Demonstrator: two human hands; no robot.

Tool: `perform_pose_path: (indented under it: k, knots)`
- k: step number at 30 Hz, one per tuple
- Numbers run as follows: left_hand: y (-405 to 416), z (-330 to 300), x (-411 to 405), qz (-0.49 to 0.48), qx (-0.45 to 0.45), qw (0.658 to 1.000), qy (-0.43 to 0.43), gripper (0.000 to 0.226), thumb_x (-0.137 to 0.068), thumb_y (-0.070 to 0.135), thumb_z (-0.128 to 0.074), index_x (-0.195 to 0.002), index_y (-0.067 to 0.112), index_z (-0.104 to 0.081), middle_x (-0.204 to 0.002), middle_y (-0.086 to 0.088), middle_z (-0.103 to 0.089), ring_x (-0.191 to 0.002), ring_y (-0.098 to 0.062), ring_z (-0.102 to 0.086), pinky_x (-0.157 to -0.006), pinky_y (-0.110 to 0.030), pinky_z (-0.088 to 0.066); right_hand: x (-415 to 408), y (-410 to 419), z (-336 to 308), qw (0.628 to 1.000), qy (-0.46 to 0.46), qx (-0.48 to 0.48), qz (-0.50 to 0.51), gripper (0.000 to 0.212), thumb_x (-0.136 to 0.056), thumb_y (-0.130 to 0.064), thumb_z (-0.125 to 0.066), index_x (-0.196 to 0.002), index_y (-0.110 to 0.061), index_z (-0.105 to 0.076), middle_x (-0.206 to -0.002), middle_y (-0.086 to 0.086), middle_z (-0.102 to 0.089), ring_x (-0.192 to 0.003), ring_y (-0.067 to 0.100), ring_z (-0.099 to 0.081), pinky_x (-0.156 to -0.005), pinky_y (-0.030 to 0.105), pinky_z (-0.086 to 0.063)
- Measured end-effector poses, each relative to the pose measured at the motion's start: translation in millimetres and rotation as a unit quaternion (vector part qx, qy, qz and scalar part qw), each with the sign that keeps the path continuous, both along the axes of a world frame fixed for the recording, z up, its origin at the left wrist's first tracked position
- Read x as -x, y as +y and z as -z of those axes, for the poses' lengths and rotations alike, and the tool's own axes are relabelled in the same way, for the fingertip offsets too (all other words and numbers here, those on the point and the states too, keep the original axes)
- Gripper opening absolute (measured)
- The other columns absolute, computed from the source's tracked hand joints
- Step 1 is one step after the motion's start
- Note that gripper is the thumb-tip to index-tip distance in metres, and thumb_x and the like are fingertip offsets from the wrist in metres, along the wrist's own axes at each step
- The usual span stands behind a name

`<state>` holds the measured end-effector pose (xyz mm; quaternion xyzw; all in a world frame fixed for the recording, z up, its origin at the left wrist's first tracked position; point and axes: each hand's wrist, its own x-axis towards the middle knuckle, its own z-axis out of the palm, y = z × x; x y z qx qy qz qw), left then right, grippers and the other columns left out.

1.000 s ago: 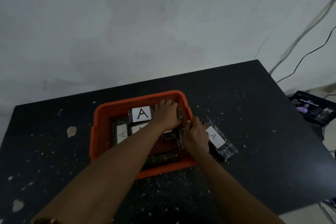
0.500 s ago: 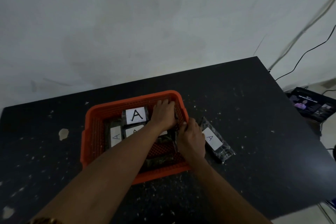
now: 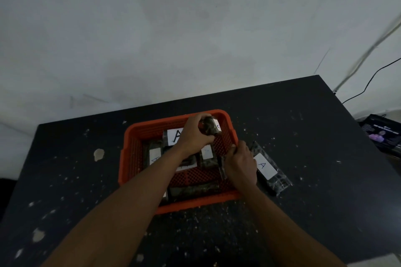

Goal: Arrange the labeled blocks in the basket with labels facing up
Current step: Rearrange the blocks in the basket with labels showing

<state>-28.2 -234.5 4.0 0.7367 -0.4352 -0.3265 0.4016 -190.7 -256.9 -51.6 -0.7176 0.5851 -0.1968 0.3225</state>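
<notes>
An orange mesh basket (image 3: 130, 154) sits mid-table with several dark wrapped blocks inside, white "A" labels up on some, such as one at the back (image 3: 175, 135). My left hand (image 3: 195, 134) grips a dark block (image 3: 209, 127) lifted at the basket's back right corner, its label partly showing. My right hand (image 3: 239, 162) holds the basket's right rim, fingers curled over the edge. Another labelled block (image 3: 269, 169) lies on the table just right of the basket, label up.
The black table (image 3: 303, 136) is speckled with white chips and stands against a pale wall. A dark box (image 3: 382, 134) with a picture sits off the table's right side, with cables above it. A dark unlabelled block lies along the basket's near wall.
My left hand has lifted a block up toward the basket's back right corner. My right hand stays at the right rim.
</notes>
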Motion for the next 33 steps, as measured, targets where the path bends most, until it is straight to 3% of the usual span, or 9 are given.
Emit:
perform_pose_path:
  k: [3, 5, 10, 13, 16, 19, 23, 28, 33]
  knots:
    - [7, -10, -1, -0.03, -0.005, 0.983, 0.18, 0.064, -0.079, -0.01, -0.07, -0.131, 0.023, -0.052, -0.132, -0.007, -0.053, -0.113, -0.026, -0.06, -0.072, -0.025, -0.055, 1, 0, -2, 1.0, -0.006, -0.005, 0.0, 0.021, -0.1, -0.035, -0.031, -0.086, -0.024, -0.042, -0.082, -0.002, -0.055, -0.077, 0.022, -0.054, -0.078, 0.048, -0.048]
    - [10, -14, -1, -0.037, -0.007, 0.968, 0.249, 0.066, -0.081, -0.017, -0.063, -0.133, 0.021, -0.05, -0.128, -0.014, -0.057, -0.103, -0.032, -0.068, -0.071, -0.031, -0.057, 1, 0, -3, 1.0, -0.009, -0.004, 0.0, 0.021, -0.101, -0.034, -0.031, -0.085, -0.024, -0.041, -0.081, -0.002, -0.053, -0.076, 0.022, -0.053, -0.077, 0.048, -0.048]
    - [14, -18, -1, -0.043, -0.012, 0.947, 0.317, 0.069, -0.083, -0.023, -0.053, -0.137, 0.018, -0.045, -0.119, -0.021, -0.062, -0.096, -0.036, -0.071, -0.083, -0.043, -0.056, 1, 0, -5, 1.0, -0.01, -0.006, -0.002, 0.021, -0.101, -0.032, -0.032, -0.086, -0.022, -0.041, -0.081, -0.001, -0.052, -0.076, 0.023, -0.052, -0.076, 0.046, -0.046]
    - [15, -19, -1, -0.041, -0.014, 0.946, 0.322, 0.068, -0.079, -0.017, -0.066, -0.133, 0.021, -0.049, -0.117, -0.023, -0.064, -0.101, -0.037, -0.069, -0.085, -0.044, -0.056, 1, 0, -5, 1.0, -0.012, -0.009, -0.005, 0.021, -0.101, -0.032, -0.032, -0.085, -0.023, -0.041, -0.08, -0.002, -0.052, -0.075, 0.022, -0.052, -0.074, 0.043, -0.044]
    - [14, -19, 0, -0.043, -0.009, 0.951, 0.308, 0.062, -0.077, 0.001, -0.079, -0.128, 0.025, -0.052, -0.111, -0.018, -0.069, -0.1, -0.034, -0.069, -0.083, -0.042, -0.056, 1, -1, -4, 1.0, -0.013, -0.013, -0.003, 0.021, -0.101, -0.033, -0.033, -0.085, -0.023, -0.04, -0.08, -0.003, -0.051, -0.074, 0.021, -0.051, -0.072, 0.041, -0.042]
    - [12, -16, 0, -0.041, -0.007, 0.963, 0.268, 0.051, -0.085, 0.011, -0.074, -0.127, 0.032, -0.054, -0.106, -0.013, -0.072, -0.094, -0.031, -0.071, -0.082, -0.043, -0.055, 1, -1, -3, 1.0, -0.011, -0.009, 0.0, 0.021, -0.101, -0.033, -0.033, -0.084, -0.025, -0.04, -0.078, -0.005, -0.05, -0.073, 0.019, -0.05, -0.071, 0.04, -0.042]
    - [7, -12, -2, -0.06, -0.04, 0.977, 0.202, 0.064, -0.085, 0.012, -0.074, -0.137, 0.032, -0.042, -0.113, -0.005, -0.067, -0.093, -0.021, -0.07, -0.069, -0.028, -0.056, 0, 0, -3, 1.0, -0.012, -0.007, 0.002, 0.022, -0.101, -0.034, -0.032, -0.08, -0.028, -0.036, -0.077, -0.006, -0.049, -0.072, 0.018, -0.05, -0.069, 0.039, -0.041]
    - [-2, -5, -7, -0.069, -0.041, 0.992, 0.096, 0.041, -0.082, 0.011, -0.075, -0.111, 0.03, -0.054, -0.11, 0.004, -0.061, -0.093, -0.005, -0.062, -0.065, -0.019, -0.054, 0, 0, -3, 1.0, -0.009, -0.008, 0.002, 0.021, -0.101, -0.033, -0.033, -0.083, -0.025, -0.038, -0.079, -0.004, -0.051, -0.073, 0.019, -0.051, -0.07, 0.039, -0.041]
    - [-16, 3, -12, 0.014, -0.07, 0.997, -0.021, 0.038, -0.088, 0.01, -0.064, -0.121, 0.028, -0.063, -0.128, 0.0, -0.058, -0.095, -0.014, -0.063, -0.079, -0.035, -0.057, 0, 0, -3, 1.0, -0.009, -0.005, 0.002, 0.02, -0.1, -0.032, -0.033, -0.086, -0.022, -0.041, -0.083, 0.0, -0.055, -0.077, 0.023, -0.052, -0.074, 0.043, -0.043]
